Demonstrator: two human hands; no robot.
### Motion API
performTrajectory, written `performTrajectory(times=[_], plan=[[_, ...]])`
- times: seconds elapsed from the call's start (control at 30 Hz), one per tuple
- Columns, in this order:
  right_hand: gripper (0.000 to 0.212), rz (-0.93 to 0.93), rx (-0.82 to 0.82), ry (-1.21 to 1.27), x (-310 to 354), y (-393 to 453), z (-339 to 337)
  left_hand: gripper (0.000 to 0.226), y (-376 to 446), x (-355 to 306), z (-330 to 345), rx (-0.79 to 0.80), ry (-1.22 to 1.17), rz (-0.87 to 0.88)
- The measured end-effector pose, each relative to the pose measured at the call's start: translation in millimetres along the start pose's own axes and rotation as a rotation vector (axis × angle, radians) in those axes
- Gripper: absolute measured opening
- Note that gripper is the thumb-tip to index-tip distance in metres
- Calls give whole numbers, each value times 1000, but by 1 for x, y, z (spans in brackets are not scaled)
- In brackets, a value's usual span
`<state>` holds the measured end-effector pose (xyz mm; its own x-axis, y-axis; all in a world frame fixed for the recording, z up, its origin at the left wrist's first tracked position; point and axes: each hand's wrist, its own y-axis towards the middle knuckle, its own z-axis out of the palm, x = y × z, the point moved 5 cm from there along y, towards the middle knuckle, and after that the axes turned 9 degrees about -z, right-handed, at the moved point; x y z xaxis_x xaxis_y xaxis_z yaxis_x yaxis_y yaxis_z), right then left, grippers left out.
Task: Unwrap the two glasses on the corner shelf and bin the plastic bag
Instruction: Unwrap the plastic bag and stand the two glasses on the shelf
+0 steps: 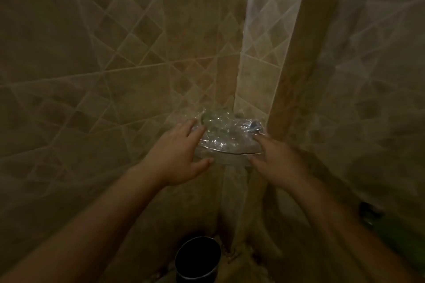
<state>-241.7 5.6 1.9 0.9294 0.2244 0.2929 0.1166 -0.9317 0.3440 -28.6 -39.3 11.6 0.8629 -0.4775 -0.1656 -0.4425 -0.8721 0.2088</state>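
A crinkled clear plastic bag lies on a small glass corner shelf where two tiled walls meet. The glasses inside it show only as blurred glints, and I cannot tell them apart. My left hand reaches to the bag's left side, fingers spread, fingertips at the plastic and thumb under the shelf's front rim. My right hand comes in from the right, fingers apart, fingertips at the bag's right edge. Neither hand grips anything.
A dark round bin stands on the floor directly below the shelf. Tiled walls close in on the left and right, with a tiled column just right of the corner. A dark fixture sits low on the right wall.
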Motion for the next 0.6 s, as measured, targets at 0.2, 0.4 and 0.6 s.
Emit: performTrajectory(times=[0.2,0.4,0.6], plan=[[37,31,32,118,-25,20,35,89,32,-3,44,-13,-89,-50],[40,-1,-19,98,-52,68,49,93,54,-4,79,13,-164,-158],[30,27,64,117,-63,95,73,96,55,-1,96,-32,-187,-241]])
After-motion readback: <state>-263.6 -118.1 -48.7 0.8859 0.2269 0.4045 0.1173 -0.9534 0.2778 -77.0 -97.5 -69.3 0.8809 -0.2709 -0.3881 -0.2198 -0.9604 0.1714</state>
